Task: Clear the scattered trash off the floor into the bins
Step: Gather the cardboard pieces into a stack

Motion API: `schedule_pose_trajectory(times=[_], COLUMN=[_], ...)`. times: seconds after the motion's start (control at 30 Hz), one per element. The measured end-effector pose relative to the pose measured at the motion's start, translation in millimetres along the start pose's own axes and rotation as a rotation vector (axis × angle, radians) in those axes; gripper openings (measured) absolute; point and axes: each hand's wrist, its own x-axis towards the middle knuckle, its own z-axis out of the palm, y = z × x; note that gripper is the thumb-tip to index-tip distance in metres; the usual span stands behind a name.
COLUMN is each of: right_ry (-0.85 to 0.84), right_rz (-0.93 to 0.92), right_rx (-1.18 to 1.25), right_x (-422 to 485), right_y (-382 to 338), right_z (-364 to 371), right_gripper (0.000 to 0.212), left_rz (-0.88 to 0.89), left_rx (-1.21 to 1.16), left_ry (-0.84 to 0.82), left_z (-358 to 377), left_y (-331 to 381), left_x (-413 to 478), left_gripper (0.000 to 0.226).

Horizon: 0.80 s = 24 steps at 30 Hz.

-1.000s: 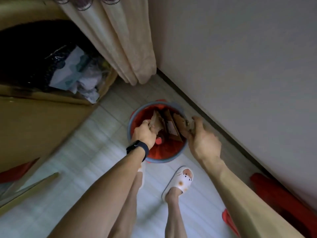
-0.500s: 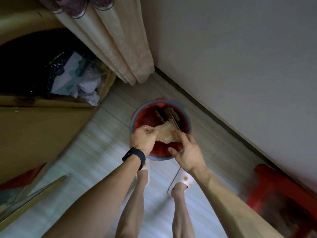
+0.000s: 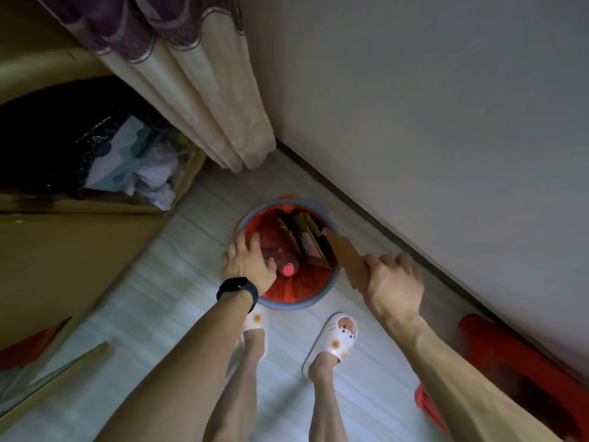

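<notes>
Pale tiled floor [image 3: 178,282] meets a white wall [image 3: 414,122] beside a beige curtain [image 3: 207,100]. Near the person's feet stands a red-lined bin [image 3: 306,303] holding cardboard scraps. The left hand [image 3: 247,266] rests spread-fingered on its rim; the right hand [image 3: 393,282] grips a cardboard piece [image 3: 345,253] over the bin's right edge. A rubbish-filled cardboard box [image 3: 63,244] sits left.
</notes>
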Motion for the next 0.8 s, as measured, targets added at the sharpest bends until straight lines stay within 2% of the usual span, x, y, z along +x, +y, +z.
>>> schedule_pose_trajectory(times=[0.07, 0.13, 0.3, 0.4, 0.5, 0.6, 0.7, 0.8], right_ry=[0.045, 0.049, -0.070, -0.067, -0.082, -0.120, -0.234, -0.274], right_rz=[0.007, -0.013, -0.125, -0.126, -0.034, 0.044, 0.211, 0.375], right_rx=[-0.041, -0.079, -0.125, -0.010, 0.169, 0.269, 0.395, 0.460], right_x=[17, 36, 79, 99, 92, 64, 29, 4], right_y=[-7, -17, -49, -62, -65, -55, -39, -26], right_z=[-3, -2, 8, 22, 26, 26, 23, 31], right_gripper=[0.012, 0.015, 0.033, 0.042, 0.052, 0.052, 0.056, 0.064], left_rz=[0.002, -0.014, 0.037, 0.057, 0.055, 0.046, 0.073, 0.111], left_rx=[0.001, -0.043, -0.035, -0.028, -0.029, 0.011, 0.059, 0.046], left_ry=[0.028, -0.010, -0.090, -0.112, -0.144, -0.187, -0.237, -0.245], left_z=[7, 15, 29, 35, 34, 24, 6, -8], left_y=[-13, -25, -44, -50, -55, -54, -43, -29], left_x=[8, 17, 27, 28, 23, 19, 13, 2], left_gripper=[0.084, 0.090, 0.094, 0.093, 0.090, 0.084, 0.077, 0.072])
